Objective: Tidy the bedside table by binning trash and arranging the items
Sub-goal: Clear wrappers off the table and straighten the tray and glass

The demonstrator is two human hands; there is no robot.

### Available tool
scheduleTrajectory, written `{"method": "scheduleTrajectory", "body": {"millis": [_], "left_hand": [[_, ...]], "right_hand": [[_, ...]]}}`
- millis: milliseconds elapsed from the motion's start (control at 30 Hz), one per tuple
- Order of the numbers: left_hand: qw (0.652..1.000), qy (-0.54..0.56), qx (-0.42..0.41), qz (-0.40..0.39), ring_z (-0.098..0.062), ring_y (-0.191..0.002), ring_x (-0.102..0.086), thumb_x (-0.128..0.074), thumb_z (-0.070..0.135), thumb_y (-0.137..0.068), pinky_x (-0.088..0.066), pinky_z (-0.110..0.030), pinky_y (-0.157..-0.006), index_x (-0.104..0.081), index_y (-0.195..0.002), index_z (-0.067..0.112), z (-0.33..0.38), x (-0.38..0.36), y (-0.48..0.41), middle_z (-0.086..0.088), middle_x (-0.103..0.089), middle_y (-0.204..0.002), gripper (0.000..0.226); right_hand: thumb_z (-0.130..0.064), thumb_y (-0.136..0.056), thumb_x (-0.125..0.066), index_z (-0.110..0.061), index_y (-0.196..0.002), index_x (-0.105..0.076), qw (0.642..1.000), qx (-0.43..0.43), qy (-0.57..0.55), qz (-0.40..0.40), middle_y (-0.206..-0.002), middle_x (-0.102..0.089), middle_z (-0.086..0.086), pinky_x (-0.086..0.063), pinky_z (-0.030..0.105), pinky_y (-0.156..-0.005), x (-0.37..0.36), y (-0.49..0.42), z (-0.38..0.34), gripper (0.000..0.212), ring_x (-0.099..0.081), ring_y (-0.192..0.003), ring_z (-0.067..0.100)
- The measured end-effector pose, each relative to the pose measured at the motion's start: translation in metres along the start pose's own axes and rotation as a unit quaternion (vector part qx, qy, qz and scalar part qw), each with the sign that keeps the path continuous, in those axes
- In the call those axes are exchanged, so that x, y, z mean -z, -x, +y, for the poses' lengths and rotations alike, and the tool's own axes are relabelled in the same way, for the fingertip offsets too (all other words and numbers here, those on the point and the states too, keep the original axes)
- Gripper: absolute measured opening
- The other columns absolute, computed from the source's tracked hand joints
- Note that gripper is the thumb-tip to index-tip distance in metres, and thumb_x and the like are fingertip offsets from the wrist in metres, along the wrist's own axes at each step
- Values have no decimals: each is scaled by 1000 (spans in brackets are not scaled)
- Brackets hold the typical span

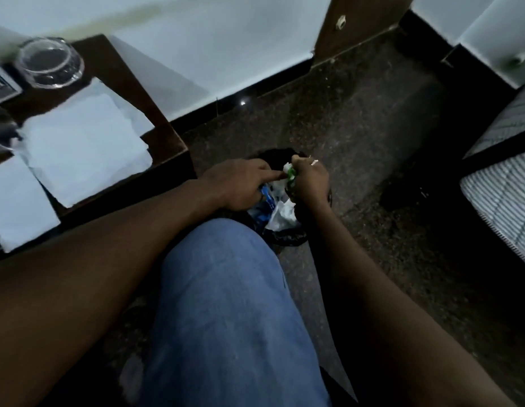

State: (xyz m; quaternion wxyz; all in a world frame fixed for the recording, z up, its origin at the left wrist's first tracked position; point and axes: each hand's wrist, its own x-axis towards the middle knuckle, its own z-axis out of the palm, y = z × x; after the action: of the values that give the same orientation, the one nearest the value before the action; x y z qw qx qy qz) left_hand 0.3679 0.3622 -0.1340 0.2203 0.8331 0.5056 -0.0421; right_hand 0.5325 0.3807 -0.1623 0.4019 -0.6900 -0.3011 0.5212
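A small bin with a black liner [287,237] stands on the floor just beyond my knee, with white and blue trash [280,214] inside. My right hand [309,183] hovers over it and grips a crumpled green-and-white wrapper [290,172]. My left hand [239,183] is beside it over the bin, its index finger stretched out to the wrapper, the other fingers curled down among the trash. The dark wooden bedside table [155,121] is at the left, bearing several white paper sheets [85,148] and a clear glass ashtray [50,63].
My knee in blue jeans [226,304] fills the lower middle. A dark speckled floor [358,127] spreads around the bin. A striped mattress or cushion edge [507,201] lies at the right. A white wall with black skirting runs behind. Dark items sit at the table's left edge.
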Motion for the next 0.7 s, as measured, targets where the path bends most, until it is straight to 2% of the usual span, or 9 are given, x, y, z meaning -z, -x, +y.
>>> {"method": "scheduleTrajectory", "body": {"millis": [133, 200, 267, 333, 467, 567, 633, 700], "left_hand": [[998, -36, 36, -34, -27, -129, -52, -60, 42, -95, -50, -42, -95, -32, -157, 36, -4, -7, -8, 2, -37, -156, 68], [998, -39, 44, -25, -27, -127, -54, -58, 43, -96, -50, -41, -91, -37, -155, 36, -7, -7, -6, 1, -40, -153, 63], [998, -30, 46, -18, -27, -125, -55, -58, 45, -94, -50, -40, -91, -45, -150, 34, -9, -6, -1, 0, -44, -149, 58], [998, -31, 41, -29, -27, -126, -55, -61, 48, -92, -50, -41, -94, -49, -147, 33, -9, -3, 6, -1, -46, -147, 58], [998, -17, 54, -13, -25, -127, -55, -64, 47, -89, -51, -43, -97, -50, -146, 33, -5, 11, 27, 1, -48, -147, 60], [997, 1, 71, 4, -26, -123, -57, -61, 41, -89, -52, -47, -96, -53, -142, 33, 4, 32, 49, 0, -51, -142, 54], [997, 4, 81, 16, -27, -112, -62, -56, 38, -91, -53, -48, -89, -59, -129, 29, 10, 47, 68, -2, -57, -127, 39], [994, 11, 99, 39, -27, -108, -63, -49, 43, -90, -54, -47, -87, -60, -125, 25, 14, 61, 88, -3, -60, -122, 41]], "right_hand": [[-58, -100, -57, -11, -106, -60, 990, 12, 139, -27, -102, -64, 6, -46, 36, -73, 2, -10, 15, 48, -61, -93, 23], [-59, -103, -49, -17, -99, -52, 988, 11, 154, -15, -98, -57, 7, -40, 34, -68, 5, -14, 15, 42, -56, -87, 24], [-54, -106, -46, -25, -82, -45, 987, 17, 158, -12, -81, -49, -1, -31, 32, -57, 7, -14, 15, 38, -46, -70, 18], [-48, -108, -46, -30, -72, -38, 986, 35, 164, -16, -70, -41, -5, -25, 32, -54, 9, -9, 15, 41, -39, -61, 13], [-37, -108, -51, -26, -71, -49, 987, 67, 147, -17, -71, -50, -4, -35, 36, -68, 1, 15, 2, 39, -46, -67, 14], [-27, -106, -57, -21, -82, -65, 992, 68, 83, -69, -94, -72, 9, -54, 46, -84, -11, 42, -21, 26, -69, -93, 28], [-19, -103, -61, -12, -85, -71, 987, 77, 59, -126, -97, -75, 19, -57, 47, -83, -23, 63, -36, 21, -72, -93, 33], [-16, -98, -66, -15, -78, -72, 978, 103, 94, -155, -91, -75, 21, -57, 54, -83, -36, 80, -47, 21, -71, -88, 36]]}}
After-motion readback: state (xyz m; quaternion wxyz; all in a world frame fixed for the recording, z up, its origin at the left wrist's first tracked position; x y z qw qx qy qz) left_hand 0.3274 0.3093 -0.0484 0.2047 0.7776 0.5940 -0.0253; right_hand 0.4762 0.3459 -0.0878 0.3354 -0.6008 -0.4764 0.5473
